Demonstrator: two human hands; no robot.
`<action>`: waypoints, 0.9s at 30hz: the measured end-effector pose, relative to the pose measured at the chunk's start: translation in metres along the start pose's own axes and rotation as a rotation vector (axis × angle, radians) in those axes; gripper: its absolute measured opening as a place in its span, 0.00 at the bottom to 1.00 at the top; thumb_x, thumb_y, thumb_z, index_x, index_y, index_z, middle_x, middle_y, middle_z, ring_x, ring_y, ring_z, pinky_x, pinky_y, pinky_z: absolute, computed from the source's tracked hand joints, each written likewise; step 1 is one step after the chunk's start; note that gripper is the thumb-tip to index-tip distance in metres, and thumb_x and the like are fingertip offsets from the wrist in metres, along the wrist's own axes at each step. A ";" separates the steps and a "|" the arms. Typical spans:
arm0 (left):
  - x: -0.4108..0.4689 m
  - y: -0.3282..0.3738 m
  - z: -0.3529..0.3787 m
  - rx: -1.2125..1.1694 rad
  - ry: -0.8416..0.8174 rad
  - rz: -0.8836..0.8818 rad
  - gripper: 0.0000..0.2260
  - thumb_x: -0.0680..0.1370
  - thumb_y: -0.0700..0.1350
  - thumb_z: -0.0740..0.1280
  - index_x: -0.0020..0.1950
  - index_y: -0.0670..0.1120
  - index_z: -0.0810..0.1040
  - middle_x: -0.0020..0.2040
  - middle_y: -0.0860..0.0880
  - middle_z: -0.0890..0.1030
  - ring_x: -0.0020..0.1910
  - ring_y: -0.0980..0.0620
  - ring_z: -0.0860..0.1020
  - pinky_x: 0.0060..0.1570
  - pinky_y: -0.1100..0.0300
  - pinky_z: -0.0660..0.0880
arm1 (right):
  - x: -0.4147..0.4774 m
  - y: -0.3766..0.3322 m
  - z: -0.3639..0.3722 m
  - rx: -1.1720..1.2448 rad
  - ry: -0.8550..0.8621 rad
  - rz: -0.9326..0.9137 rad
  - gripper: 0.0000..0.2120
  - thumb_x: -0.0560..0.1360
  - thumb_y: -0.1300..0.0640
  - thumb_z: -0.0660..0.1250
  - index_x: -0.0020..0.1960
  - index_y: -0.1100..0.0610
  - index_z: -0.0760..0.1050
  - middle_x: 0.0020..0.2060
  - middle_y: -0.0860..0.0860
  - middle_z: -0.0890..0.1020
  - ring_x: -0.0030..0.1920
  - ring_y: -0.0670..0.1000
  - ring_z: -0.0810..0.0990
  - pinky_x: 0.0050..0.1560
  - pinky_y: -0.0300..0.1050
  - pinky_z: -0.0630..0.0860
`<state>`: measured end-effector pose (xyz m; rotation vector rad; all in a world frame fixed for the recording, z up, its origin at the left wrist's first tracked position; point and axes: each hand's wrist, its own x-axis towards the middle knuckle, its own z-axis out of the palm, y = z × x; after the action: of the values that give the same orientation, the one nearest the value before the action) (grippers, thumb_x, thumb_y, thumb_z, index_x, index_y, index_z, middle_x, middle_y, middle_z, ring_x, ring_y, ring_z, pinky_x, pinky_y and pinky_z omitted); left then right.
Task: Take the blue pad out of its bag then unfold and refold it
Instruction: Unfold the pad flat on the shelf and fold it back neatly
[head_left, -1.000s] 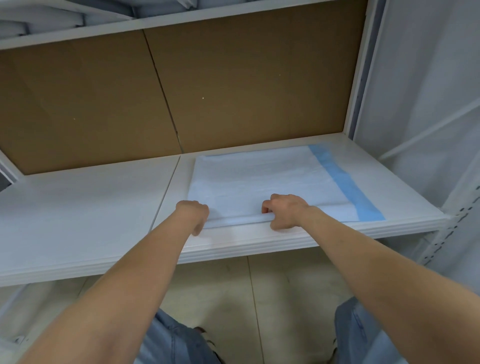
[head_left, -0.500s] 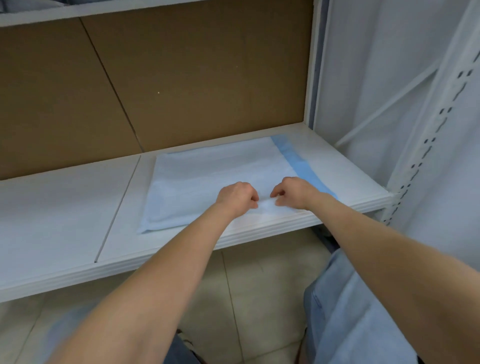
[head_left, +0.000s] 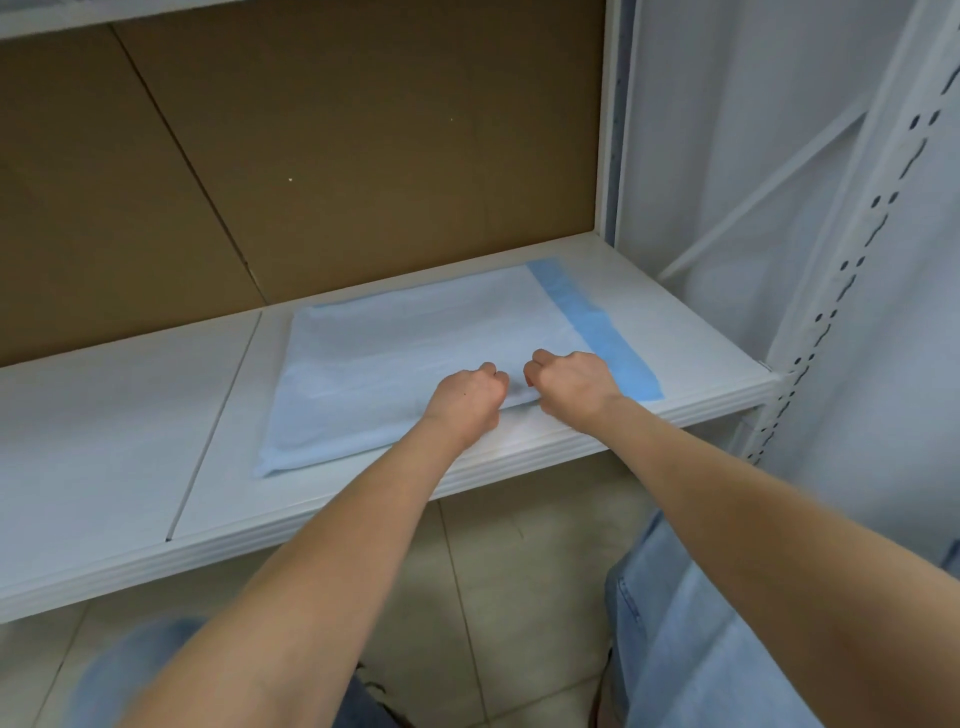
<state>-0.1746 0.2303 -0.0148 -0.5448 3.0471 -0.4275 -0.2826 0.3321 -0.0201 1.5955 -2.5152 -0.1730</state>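
One blue pad (head_left: 415, 358), folded flat, pale blue with one darker blue band (head_left: 592, 325) along its right edge; it lies on the right-hand part of the white shelf (head_left: 119, 441), its near edge close to the shelf's front lip; whether a clear bag covers it cannot be told.

Two bare hands, both on the pad's near edge, side by side and nearly touching: left hand (head_left: 467, 397), fingers curled into a fist, pinching the near edge; right hand (head_left: 569, 387), likewise curled and pinching the same edge, just left of the darker band; the fingertips of both are tucked under, so how much material each takes is hidden.

Two bare forearms, reaching up from the lower corners of the view.

One shelf surface, made of two white panels meeting at one seam (head_left: 213, 426); brown board backing (head_left: 322, 145) behind, showing one slanted joint.

One white perforated upright (head_left: 852, 270) at the right; one diagonal brace (head_left: 763, 187) beyond it.

Tiled floor (head_left: 498, 587) below the shelf; light blue denim (head_left: 696, 639) at lower right and lower left.
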 end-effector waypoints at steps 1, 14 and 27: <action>0.000 0.000 0.000 0.007 0.005 0.000 0.11 0.76 0.34 0.59 0.58 0.39 0.73 0.55 0.42 0.74 0.48 0.40 0.78 0.38 0.55 0.67 | 0.000 -0.001 0.001 -0.006 0.005 0.006 0.14 0.77 0.64 0.60 0.62 0.57 0.71 0.57 0.53 0.73 0.42 0.58 0.77 0.37 0.45 0.66; 0.002 -0.012 0.000 -0.242 -0.122 -0.024 0.17 0.77 0.53 0.62 0.62 0.46 0.73 0.56 0.46 0.73 0.54 0.45 0.75 0.50 0.55 0.72 | 0.003 0.011 0.002 0.200 -0.144 0.021 0.19 0.77 0.63 0.58 0.66 0.52 0.68 0.59 0.54 0.70 0.53 0.57 0.76 0.44 0.46 0.71; 0.040 0.041 -0.010 -0.210 -0.023 0.035 0.17 0.80 0.51 0.56 0.65 0.47 0.75 0.57 0.46 0.73 0.52 0.45 0.76 0.45 0.54 0.71 | -0.003 0.068 0.004 0.356 -0.173 0.127 0.17 0.76 0.56 0.62 0.64 0.50 0.74 0.59 0.50 0.72 0.58 0.54 0.74 0.56 0.44 0.72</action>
<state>-0.2267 0.2563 -0.0153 -0.4975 3.0927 -0.0991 -0.3421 0.3639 -0.0118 1.5880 -2.9024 0.1696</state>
